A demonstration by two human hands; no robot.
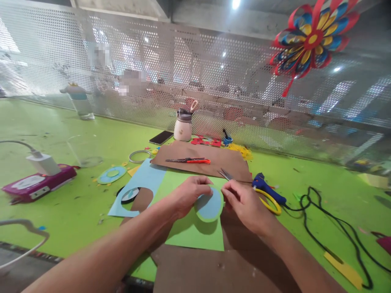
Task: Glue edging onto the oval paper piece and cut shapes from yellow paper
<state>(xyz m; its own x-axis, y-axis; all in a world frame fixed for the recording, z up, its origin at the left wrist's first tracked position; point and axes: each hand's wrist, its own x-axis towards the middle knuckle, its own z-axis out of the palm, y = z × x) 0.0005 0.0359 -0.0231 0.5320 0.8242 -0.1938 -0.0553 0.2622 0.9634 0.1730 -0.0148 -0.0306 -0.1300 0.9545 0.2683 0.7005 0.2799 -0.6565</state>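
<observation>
My left hand (195, 195) grips a paper disc (209, 205), light blue with a light green rim, thumb on its face. At the disc's right edge, the thumb and forefinger of my right hand (241, 203) are pinched together; a tiny green bit shows there. Scissors (269, 200) with yellow handles run behind my right hand, their blades poking out above it, apparently held in the curled fingers. Beneath the disc lies a light green sheet (195, 236). To the left is a light blue sheet (157, 175) with a round hole cut out.
Brown cardboard (195, 268) covers the table's front; an orange utility knife (195, 160) lies on another piece. A blue glue gun (269, 189) with black cord is right. Around stand a bottle (182, 128), a phone (161, 137), a purple power strip (42, 185) and a blue-yellow paper ring (111, 175).
</observation>
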